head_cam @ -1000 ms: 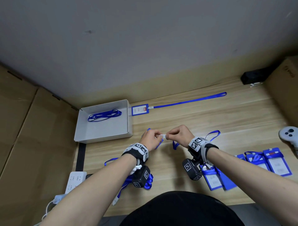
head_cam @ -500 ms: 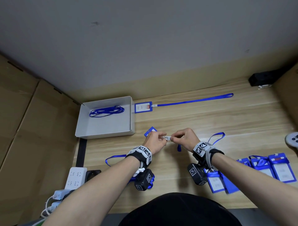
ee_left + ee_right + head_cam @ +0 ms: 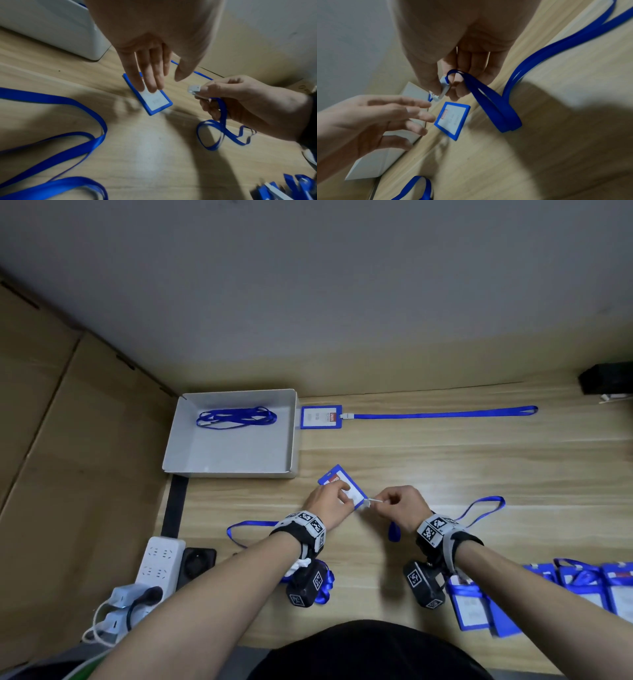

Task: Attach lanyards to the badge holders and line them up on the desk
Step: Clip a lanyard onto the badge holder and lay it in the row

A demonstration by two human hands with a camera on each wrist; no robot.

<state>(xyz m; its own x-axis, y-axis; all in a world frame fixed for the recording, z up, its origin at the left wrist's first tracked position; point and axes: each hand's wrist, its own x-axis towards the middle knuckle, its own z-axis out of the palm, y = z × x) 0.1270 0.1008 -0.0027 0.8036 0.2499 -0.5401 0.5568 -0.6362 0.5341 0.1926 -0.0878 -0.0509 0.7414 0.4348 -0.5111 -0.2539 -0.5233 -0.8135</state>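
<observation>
A blue badge holder (image 3: 334, 477) with a white card sits low over the wooden desk (image 3: 445, 467) near the middle, tilted. My left hand (image 3: 339, 496) hovers over it with straight, spread fingers (image 3: 150, 81); in the right wrist view those fingers are apart from the holder (image 3: 453, 119). My right hand (image 3: 383, 501) pinches the white clip (image 3: 193, 89) of a blue lanyard (image 3: 486, 505), whose strap trails right across the desk. The clip tip is close to the holder's corner; I cannot tell whether they are joined.
A white tray (image 3: 294, 436) at back left holds coiled lanyards (image 3: 236, 417). Behind lies a finished badge (image 3: 320, 417) with its lanyard (image 3: 445, 415) stretched right. Several badge holders (image 3: 472, 607) lie front right, loose lanyards (image 3: 253, 527) front left. A power strip (image 3: 159, 559) sits left.
My left hand has let go and opened; the badge holder has dropped away from the clip toward the desk. My right hand still pinches the clip.
</observation>
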